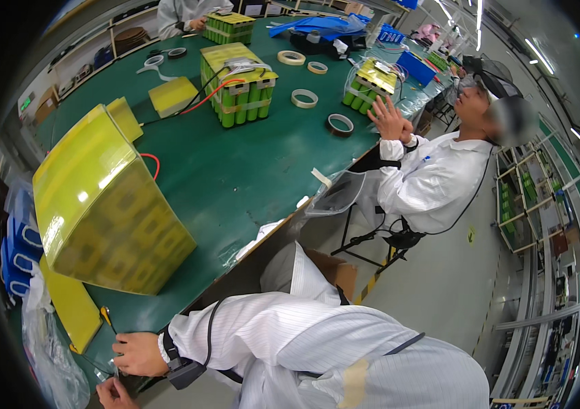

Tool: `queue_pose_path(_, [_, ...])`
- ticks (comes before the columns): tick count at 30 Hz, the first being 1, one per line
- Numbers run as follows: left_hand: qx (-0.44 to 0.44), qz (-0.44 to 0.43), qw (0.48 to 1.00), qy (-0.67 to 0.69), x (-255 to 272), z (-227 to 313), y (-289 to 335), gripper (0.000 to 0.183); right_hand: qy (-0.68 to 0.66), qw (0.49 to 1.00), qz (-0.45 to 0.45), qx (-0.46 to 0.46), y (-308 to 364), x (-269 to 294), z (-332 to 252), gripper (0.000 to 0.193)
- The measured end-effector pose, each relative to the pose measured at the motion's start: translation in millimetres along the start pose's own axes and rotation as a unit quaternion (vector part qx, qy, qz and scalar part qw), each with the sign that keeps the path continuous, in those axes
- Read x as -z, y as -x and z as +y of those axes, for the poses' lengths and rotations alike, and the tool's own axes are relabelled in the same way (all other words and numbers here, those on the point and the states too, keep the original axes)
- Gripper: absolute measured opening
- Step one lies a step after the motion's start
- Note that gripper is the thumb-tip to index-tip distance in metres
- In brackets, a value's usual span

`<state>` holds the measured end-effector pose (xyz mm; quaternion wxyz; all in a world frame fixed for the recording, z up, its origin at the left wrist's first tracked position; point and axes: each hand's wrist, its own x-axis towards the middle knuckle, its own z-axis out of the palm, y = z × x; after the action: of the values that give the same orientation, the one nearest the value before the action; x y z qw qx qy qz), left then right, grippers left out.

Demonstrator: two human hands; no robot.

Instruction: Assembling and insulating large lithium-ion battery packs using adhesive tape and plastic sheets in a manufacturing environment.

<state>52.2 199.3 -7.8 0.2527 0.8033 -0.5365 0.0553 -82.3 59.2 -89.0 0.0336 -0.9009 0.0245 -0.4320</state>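
At the table's near left corner, my right hand [141, 353] is closed, its fingertips bent down together. Just below it, my left hand [114, 395] shows only in part at the lower edge, thumb and finger pinched. Between them is a small shiny piece [102, 375], too small to make out. A thin dark lead with a yellow end [105, 314] runs to my right fingers. Another yellow lead end [73, 348] lies close by. Beyond my hands stands a large block wrapped in yellow sheet [119, 211], with cells showing dimly through its side. A flat yellow board [72, 307] lies beside it.
Green cell battery packs [242, 102] stand farther along the green table [235, 177], among tape rolls [304, 99]. Blue bins and clear plastic wrap [48, 354] crowd the left edge. At right a seated co-worker [426, 170] has hands near another pack [371, 82].
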Motion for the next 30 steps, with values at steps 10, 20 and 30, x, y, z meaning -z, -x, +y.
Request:
queue_pose_path(10, [0.204, -0.016, 0.965, 0.166, 1, -3, -15, 0.025, -0.022, 0.999, -0.040, -0.011, 4, -1, 1, 0.025])
queue_pose_path(20, [0.134, -0.080, 0.981, 0.116, 4, -20, -23, 0.023, -0.044, 0.999, 0.023, -0.019, 8, -13, 0, 0.021])
queue_pose_path(30, [0.129, 0.156, 0.977, 0.066, 82, -16, -35, 0.023, -0.048, 0.998, 0.031, -0.008, 10, -22, 1, 0.026])
